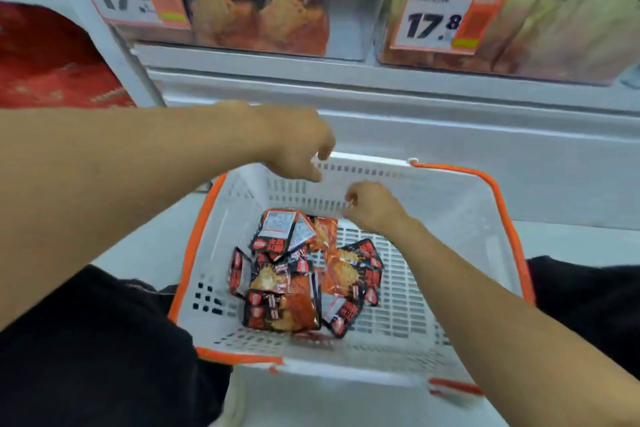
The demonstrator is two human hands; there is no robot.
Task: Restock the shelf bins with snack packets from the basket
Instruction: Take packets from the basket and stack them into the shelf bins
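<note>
A white basket with an orange rim [450,204] sits in front of me, below the shelf. A heap of several red-and-black snack packets [301,274] lies on its floor, left of middle. My left hand [294,146] hovers above the basket's far rim with fingers hanging down and nothing in them. My right hand [370,206] is inside the basket by the far wall, just above the packets, with loosely curled fingers and no packet visible in them. A clear shelf bin [353,10] above holds matching red-and-black packets.
A second clear bin [561,28] at the upper right holds beige packets. Price tags reading 17.8 [440,19] hang on both bins. A white shelf ledge [415,87] runs between bins and basket. Red goods [45,62] lie at the far left. My dark-clothed knees flank the basket.
</note>
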